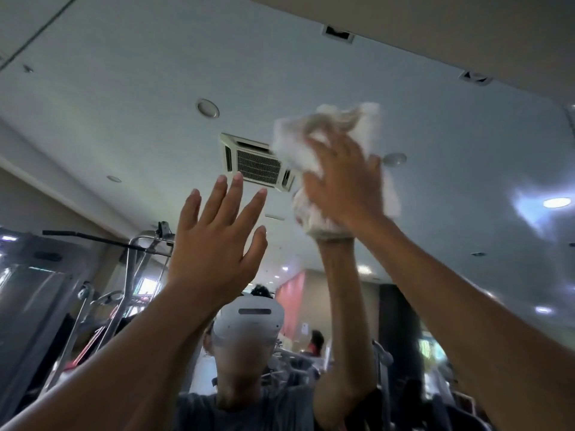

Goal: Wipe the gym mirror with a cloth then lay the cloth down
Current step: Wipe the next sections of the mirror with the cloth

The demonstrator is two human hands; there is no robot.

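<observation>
The gym mirror (124, 104) fills nearly the whole view and reflects the ceiling and the room behind me. High on the glass, right of centre, my right hand (342, 181) presses a crumpled white cloth (326, 132) flat against the mirror; hand and cloth are blurred by motion. The cloth bulges out above, left of and below the palm. My left hand (217, 241) lies against the glass further left and lower, fingers straight and spread, holding nothing. Below the cloth the mirror shows my own raised arm and headset.
The mirror's top edge (435, 48) runs along the upper right under a beige wall strip. Reflected in the glass are a ceiling air-conditioning vent (255, 163), weight machines (130, 275) at the left and other people at the lower right.
</observation>
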